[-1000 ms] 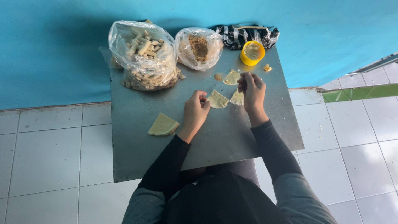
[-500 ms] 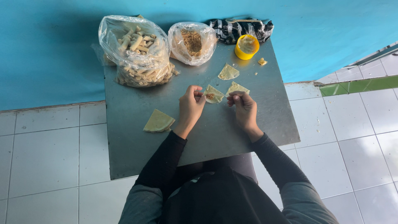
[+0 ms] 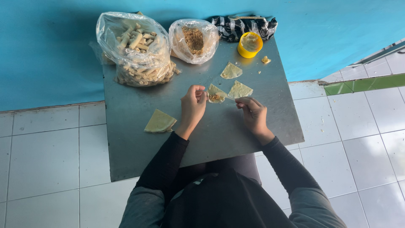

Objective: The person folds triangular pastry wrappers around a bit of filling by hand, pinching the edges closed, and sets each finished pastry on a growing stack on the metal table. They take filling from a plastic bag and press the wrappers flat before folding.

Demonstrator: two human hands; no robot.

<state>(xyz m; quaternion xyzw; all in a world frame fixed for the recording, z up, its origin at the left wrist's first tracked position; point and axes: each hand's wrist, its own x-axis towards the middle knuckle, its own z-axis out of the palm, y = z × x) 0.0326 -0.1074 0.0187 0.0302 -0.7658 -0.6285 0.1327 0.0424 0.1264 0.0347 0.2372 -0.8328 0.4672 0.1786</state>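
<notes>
My left hand [image 3: 193,104] pinches the left edge of a pale triangular wrapper [image 3: 217,93] with a dab of brown filling on it. My right hand [image 3: 252,113] holds a thin spoon or stick whose tip reaches that wrapper. Both hands rest over the grey metal table [image 3: 139,152]. Two more wrapper pieces lie just beyond, one [image 3: 240,89] beside the right hand and another [image 3: 231,71] farther back. A folded stack of wrappers [image 3: 160,122] lies to the left of my left hand.
A clear bag of rolled pieces [image 3: 137,48] and a smaller bag of brown filling [image 3: 194,40] stand at the table's far edge. A yellow cup of paste [image 3: 249,44] and a striped cloth [image 3: 244,25] sit far right. Blue wall behind; white floor tiles around.
My right hand came back from the far wrappers to the middle of the table and now meets the wrapper held by my left hand. The view shifted slightly.
</notes>
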